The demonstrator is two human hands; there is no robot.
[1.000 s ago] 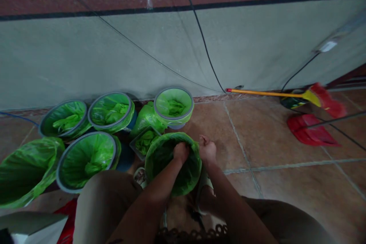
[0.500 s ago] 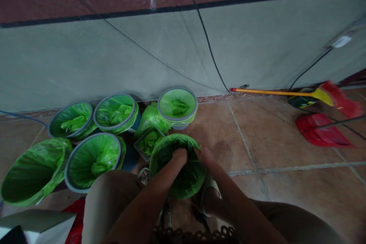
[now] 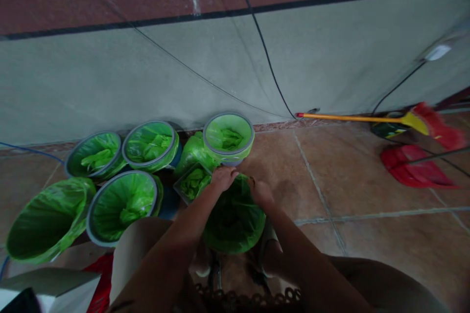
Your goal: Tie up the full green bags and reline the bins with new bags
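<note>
I crouch over a small bin lined with a green plastic bag point(image 3: 235, 220) on the tiled floor. My left hand point(image 3: 223, 177) grips the bag's edge at the far left of the rim. My right hand point(image 3: 260, 190) holds the bag's edge at the far right of the rim. Both arms reach over the bin's opening, and my knees frame it.
Several other green-lined bins point(image 3: 121, 200) stand to the left along the grey wall point(image 3: 147, 78), one point(image 3: 228, 137) just beyond my hands. A yellow-handled red broom point(image 3: 396, 120) and red dustpan point(image 3: 414, 171) lie at the right. Cables run down the wall.
Both hands moved from inside and beside the bin to its far rim, pulling the bag's edge outward. The view shifted slightly.
</note>
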